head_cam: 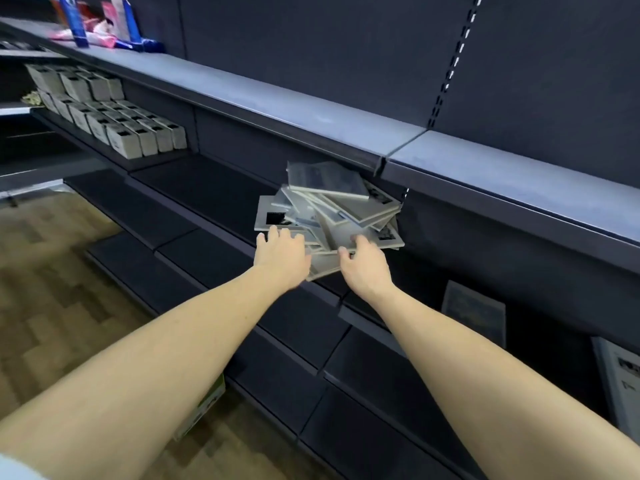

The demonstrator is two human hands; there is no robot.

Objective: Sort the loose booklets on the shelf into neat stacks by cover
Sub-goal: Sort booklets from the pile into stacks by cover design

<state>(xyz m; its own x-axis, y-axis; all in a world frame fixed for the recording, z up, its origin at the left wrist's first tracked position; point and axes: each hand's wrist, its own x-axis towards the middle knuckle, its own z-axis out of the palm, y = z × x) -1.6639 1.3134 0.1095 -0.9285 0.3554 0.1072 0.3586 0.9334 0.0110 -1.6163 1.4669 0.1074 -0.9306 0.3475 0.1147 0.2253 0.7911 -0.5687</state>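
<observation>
**Both hands at the loose pile of booklets**

Head view: your two bare arms reach forward and down to a dark shelf (214, 188) in a dark shelving unit. On it lies an untidy pile of booklets (329, 209), grey covers with darker printed patches, fanned at many angles and overlapping one another; the topmost one sits tilted near the back, under the lip of the pale upper shelf (311, 116).

Your left hand (280, 252) lies on the near left edge of the pile, fingers fairly straight and spread, the tips touching the lowest booklet that juts out to the left. It presses or rests there rather than gripping. Your right hand (363, 263) is at the near right side of the pile, fingers curled over the edges of several booklets, the thumb tucked in toward them; it looks to be grasping them, though motion blur softens the fingertips.

Further left on the same level stand rows of small grey boxes (114, 123), packed close and upright. On the upper shelf, far left, sit blue and pink packages (100, 26). Low on the right, two more grey printed cards (474, 313) lean in the shadowed lower bay, well apart from the pile. A wood-patterned floor (52, 271) shows at the left.
</observation>
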